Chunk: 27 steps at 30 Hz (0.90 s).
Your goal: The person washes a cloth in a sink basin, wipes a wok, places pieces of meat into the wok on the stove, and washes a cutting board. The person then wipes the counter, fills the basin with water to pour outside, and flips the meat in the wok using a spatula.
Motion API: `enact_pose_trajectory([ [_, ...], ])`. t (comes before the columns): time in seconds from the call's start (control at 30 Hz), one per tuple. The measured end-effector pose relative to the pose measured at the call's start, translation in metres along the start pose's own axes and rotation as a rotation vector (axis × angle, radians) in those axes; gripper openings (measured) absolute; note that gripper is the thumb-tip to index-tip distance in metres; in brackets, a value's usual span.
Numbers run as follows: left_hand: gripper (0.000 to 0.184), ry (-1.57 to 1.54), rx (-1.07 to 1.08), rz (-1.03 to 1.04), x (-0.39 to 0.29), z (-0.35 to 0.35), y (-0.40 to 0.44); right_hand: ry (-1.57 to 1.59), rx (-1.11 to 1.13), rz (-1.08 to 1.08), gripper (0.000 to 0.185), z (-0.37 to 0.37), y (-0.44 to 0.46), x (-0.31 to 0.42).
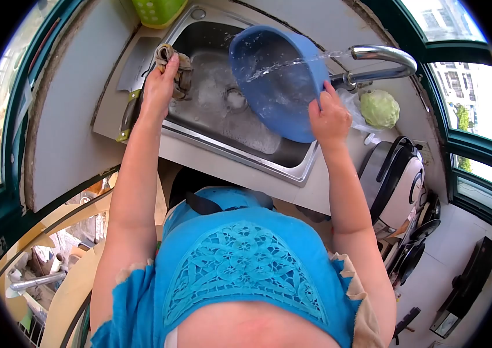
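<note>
My left hand [160,87] is closed around a bunched, brownish dishcloth [182,75] at the left rim of the sink. My right hand [331,116] grips the near right rim of a blue plastic basin [283,104], which is tilted over the steel sink [199,43]. From the curved chrome faucet [382,53] a stream of water runs into the basin. Suds and wet patches cover the sink floor around the drain [235,100].
Two knives with green-and-black handles, one a cleaver [135,64], lie left of the sink. A green perforated basket [157,10] stands at the back left. Right of the faucet sits a pale green cabbage [380,109] on plastic. A rice cooker [394,180] stands nearer on the right.
</note>
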State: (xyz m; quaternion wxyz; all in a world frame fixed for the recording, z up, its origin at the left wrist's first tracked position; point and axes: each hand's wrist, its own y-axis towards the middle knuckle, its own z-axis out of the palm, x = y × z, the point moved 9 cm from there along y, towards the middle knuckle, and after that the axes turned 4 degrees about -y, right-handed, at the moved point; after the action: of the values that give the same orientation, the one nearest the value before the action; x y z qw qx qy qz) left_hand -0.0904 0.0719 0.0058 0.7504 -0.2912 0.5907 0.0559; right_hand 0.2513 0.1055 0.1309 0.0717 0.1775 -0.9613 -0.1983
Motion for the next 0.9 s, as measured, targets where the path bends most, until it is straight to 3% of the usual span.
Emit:
enact_pose_trajectory([
  [0.07,0.046,-0.028,0.004,-0.002,-0.006,0.003,-0.002,0.089,-0.07,0.055,0.01,0.003,-0.001,-0.021],
  [0.17,0.048,-0.072,-0.014,-0.008,-0.016,0.002,-0.003,0.246,0.301,0.52,0.007,0.038,-0.008,-0.062],
  [0.27,0.054,-0.095,-0.058,0.037,-0.036,-0.012,-0.003,0.83,0.429,0.808,0.008,0.108,-0.041,-0.106],
  [0.37,0.049,-0.26,-0.026,0.076,-0.079,-0.011,-0.022,1.06,0.578,1.052,0.011,0.117,-0.064,-0.105],
  [0.5,0.048,-0.271,-0.063,0.157,-0.118,-0.01,-0.04,1.303,0.924,1.14,0.02,0.124,-0.093,-0.096],
  [0.7,0.046,-0.26,-0.049,0.182,-0.114,-0.018,-0.029,1.282,0.866,1.116,0.021,0.121,-0.082,-0.114],
  [0.9,0.046,-0.259,-0.017,0.123,-0.101,-0.022,-0.024,0.77,0.737,0.658,0.013,0.078,0.011,-0.076],
])
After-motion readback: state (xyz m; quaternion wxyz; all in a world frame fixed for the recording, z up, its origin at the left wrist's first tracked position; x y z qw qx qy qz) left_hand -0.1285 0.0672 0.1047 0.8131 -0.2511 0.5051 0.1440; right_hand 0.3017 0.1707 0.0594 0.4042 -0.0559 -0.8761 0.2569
